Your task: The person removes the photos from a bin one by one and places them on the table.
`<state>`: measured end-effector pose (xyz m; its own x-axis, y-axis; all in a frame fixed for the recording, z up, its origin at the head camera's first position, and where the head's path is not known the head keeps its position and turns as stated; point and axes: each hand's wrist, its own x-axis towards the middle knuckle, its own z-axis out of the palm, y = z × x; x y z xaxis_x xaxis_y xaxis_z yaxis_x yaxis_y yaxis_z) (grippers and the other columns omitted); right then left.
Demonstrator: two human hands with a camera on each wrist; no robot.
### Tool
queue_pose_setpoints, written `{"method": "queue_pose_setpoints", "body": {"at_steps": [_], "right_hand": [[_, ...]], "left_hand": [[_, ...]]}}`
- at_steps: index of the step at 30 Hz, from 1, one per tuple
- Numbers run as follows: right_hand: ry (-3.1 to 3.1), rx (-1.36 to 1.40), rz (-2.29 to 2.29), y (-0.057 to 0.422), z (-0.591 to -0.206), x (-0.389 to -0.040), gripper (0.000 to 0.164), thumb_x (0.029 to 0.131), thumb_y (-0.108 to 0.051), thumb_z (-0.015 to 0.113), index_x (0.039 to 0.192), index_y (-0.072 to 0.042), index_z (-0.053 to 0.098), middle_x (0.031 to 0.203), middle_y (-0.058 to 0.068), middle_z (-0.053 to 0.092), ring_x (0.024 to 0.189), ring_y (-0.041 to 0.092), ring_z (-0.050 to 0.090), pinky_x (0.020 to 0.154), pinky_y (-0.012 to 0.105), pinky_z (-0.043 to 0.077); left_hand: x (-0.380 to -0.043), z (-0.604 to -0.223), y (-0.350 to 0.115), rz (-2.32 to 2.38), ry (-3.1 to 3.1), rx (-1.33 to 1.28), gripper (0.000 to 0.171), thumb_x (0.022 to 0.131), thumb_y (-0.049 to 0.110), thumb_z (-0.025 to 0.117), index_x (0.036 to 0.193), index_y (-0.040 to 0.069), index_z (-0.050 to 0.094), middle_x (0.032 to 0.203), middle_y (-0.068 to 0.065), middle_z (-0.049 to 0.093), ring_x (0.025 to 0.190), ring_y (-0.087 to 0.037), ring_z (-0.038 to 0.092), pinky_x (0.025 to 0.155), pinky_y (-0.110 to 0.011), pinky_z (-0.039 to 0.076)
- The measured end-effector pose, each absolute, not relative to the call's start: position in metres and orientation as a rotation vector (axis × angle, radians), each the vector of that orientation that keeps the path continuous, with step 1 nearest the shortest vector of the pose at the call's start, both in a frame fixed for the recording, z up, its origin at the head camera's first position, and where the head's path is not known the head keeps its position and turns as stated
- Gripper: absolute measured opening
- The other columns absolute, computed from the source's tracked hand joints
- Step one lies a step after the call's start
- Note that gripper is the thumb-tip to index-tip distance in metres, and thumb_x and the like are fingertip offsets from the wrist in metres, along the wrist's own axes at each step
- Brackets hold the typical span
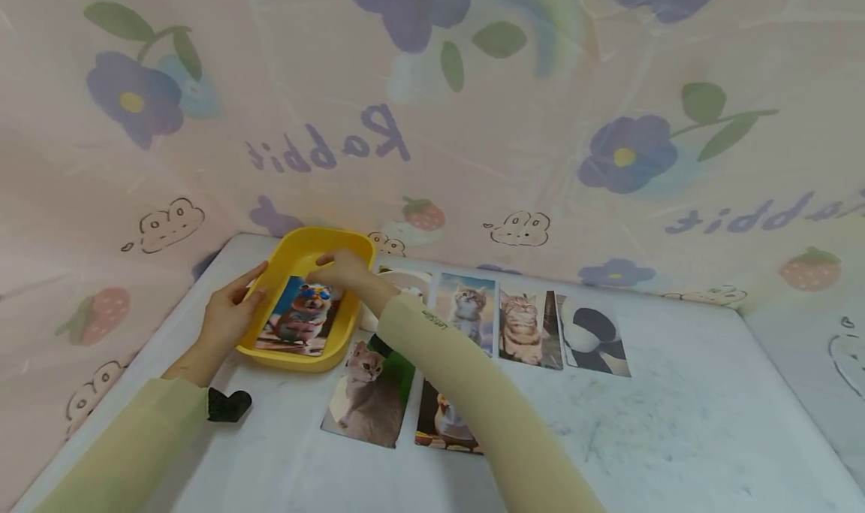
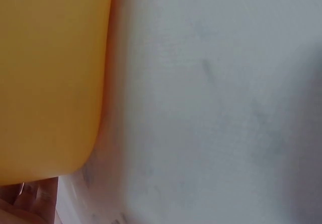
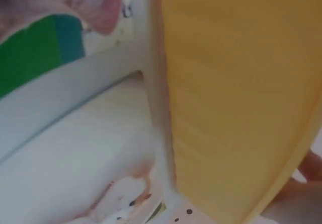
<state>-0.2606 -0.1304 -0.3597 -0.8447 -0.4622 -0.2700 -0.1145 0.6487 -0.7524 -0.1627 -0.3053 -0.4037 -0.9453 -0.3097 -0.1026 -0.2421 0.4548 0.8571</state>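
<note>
A yellow plastic tray (image 1: 324, 361) sits at the left back of the table. My left hand (image 1: 226, 314) grips its left rim, thumb at the top edge and fingers along the outer wall. Inside lies a photo card (image 1: 304, 318) of a furry animal in blue sunglasses. My right hand (image 1: 345, 273) reaches over the tray's right side, its fingers bent at the card's top edge; I cannot tell if they pinch it. In the right wrist view, the tray's outer wall (image 3: 236, 83) fills the right half, and the fingers working inside are hidden.
Right of the tray, several animal photo cards lie in rows: a grey cat (image 1: 368, 400), a kitten (image 1: 466, 306), an orange cat (image 1: 522, 329), a black-and-white one (image 1: 595, 336). My right sleeve (image 1: 466, 378) covers parts of some. A printed curtain (image 1: 473, 122) closes off the back.
</note>
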Motion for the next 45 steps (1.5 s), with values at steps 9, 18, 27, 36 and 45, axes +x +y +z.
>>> {"method": "queue_pose_setpoints", "body": {"at_steps": [9,18,27,36,45], "right_hand": [[2.401,-0.563,-0.812,-0.134,-0.357,-0.266,0.06,0.089,-0.035,0.064,0.139,-0.006,0.05,0.143,0.008,0.05,0.129,0.022,0.047,0.107,0.031,0.04],[2.452,-0.537,-0.787,-0.138,-0.362,-0.262,0.054,0.088,-0.032,0.066,0.132,-0.003,0.055,0.133,0.01,0.057,0.109,0.018,0.058,0.091,0.028,0.049],[2.414,-0.496,-0.823,-0.141,-0.367,-0.267,0.045,0.09,-0.023,0.063,0.055,-0.012,0.036,0.049,-0.003,0.026,0.043,0.011,0.019,0.045,0.025,0.024],[2.479,-0.579,-0.956,-0.133,-0.367,-0.257,0.015,0.091,-0.021,0.062,0.093,-0.009,0.071,0.093,0.002,0.068,0.075,0.014,0.059,0.061,0.021,0.045],[2.499,-0.753,-1.042,-0.126,-0.371,-0.25,0.032,0.091,-0.018,0.065,0.122,-0.018,0.066,0.118,0.003,0.064,0.091,0.015,0.055,0.071,0.019,0.048]], "left_hand": [[-0.164,-0.404,-0.305,-1.525,-2.616,0.518,0.048,0.103,0.028,0.041,0.15,0.028,0.03,0.143,-0.033,0.039,0.122,-0.045,0.047,0.1,-0.055,0.042],[-0.165,-0.406,-0.306,-1.532,-2.619,0.514,0.048,0.103,0.029,0.042,0.15,0.028,0.031,0.144,-0.032,0.038,0.122,-0.044,0.046,0.102,-0.056,0.04],[-0.165,-0.406,-0.304,-1.532,-2.623,0.558,0.048,0.103,0.03,0.042,0.149,0.031,0.031,0.146,-0.03,0.037,0.124,-0.045,0.045,0.104,-0.056,0.039],[-0.163,-0.405,-0.306,-1.493,-2.645,0.515,0.048,0.103,0.031,0.041,0.15,0.03,0.031,0.142,-0.032,0.041,0.117,-0.042,0.051,0.094,-0.048,0.049],[-0.164,-0.403,-0.304,-1.52,-2.635,0.544,0.048,0.103,0.029,0.041,0.15,0.028,0.03,0.148,-0.032,0.033,0.129,-0.047,0.039,0.106,-0.057,0.036]]}}
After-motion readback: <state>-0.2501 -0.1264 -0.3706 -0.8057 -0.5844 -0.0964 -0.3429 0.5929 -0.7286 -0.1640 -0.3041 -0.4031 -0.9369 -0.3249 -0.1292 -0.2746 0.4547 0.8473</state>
